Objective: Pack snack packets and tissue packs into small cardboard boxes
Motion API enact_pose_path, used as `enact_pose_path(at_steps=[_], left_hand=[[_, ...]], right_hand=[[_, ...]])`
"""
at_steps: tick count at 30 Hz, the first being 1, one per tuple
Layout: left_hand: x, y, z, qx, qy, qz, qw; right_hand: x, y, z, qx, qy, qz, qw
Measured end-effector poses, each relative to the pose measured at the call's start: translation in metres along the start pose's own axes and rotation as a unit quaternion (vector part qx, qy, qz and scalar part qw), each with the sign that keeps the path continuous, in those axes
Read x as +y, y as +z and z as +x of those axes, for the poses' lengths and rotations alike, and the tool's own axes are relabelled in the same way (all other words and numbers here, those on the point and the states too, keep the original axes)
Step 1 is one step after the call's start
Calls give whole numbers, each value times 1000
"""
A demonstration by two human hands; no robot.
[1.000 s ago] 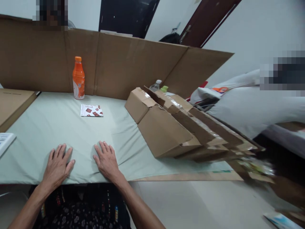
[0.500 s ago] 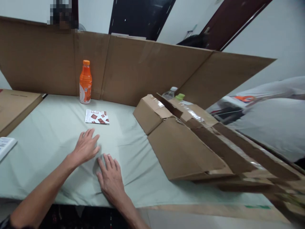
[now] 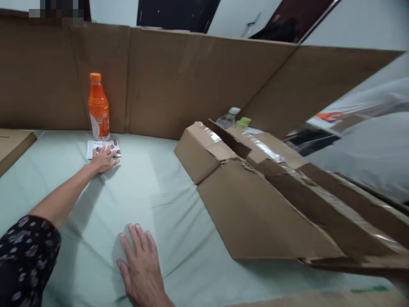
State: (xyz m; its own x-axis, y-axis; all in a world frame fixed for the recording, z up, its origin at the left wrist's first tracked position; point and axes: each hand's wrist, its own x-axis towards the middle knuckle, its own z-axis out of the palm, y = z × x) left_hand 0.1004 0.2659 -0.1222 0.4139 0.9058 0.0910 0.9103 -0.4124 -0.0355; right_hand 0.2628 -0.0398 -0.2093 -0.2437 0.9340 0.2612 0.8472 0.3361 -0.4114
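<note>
My left hand [image 3: 104, 160] reaches far across the table, its fingers spread over the lower part of a white sachet [image 3: 90, 149] with brown squares and the word "Meal". Whether the fingertips press on the sachet or hover over it I cannot tell. Right behind the sachet an orange bottle [image 3: 99, 108] with an orange cap stands upright. My right hand [image 3: 142, 266] lies flat on the pale green cloth [image 3: 137, 187] near the front, fingers apart and holding nothing.
A tall cardboard panel [image 3: 179, 81] closes off the back. Open cardboard compartments [image 3: 255, 209] stand at the right, with a clear bottle [image 3: 228, 118] and a green cap [image 3: 243, 122] behind them. The corner of a flat cardboard box [image 3: 15, 145] shows at the left.
My left hand has moved forward from the bare cloth to the sachet. My right hand stays near the front, its fingers more spread. The view has shifted somewhat.
</note>
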Motion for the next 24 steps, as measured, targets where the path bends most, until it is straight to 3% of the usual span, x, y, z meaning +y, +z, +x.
enact_pose_path(at_steps=[2,5,9,11,13,15,17,19,21,24], left_hand=[[17,1,-20,-5,52,-9,999],[50,18,-75,-17,141,-27,989],[72,48,-153,9,215,-38,976],[80,58,-185,52,263,-52,962],[90,60,-214,80,322,-74,940],[102,55,-237,52,375,-107,919],[114,46,-252,-2,407,-152,901],[120,35,-259,-53,416,-198,886],[120,25,-259,-95,403,-240,878],[104,13,-252,-126,330,-301,886]], right_hand=[[-4,-8,5,-21,11,11,1000],[-8,-20,13,-40,5,28,999],[-2,-43,14,7,-18,59,998],[7,-69,7,77,-35,63,994],[25,-106,0,185,-47,31,981],[53,-151,-2,309,-19,-49,950],[87,-194,2,378,63,-138,913],[121,-228,11,340,186,-169,906],[145,-248,23,241,259,-148,924],[150,-253,34,146,244,-112,952]])
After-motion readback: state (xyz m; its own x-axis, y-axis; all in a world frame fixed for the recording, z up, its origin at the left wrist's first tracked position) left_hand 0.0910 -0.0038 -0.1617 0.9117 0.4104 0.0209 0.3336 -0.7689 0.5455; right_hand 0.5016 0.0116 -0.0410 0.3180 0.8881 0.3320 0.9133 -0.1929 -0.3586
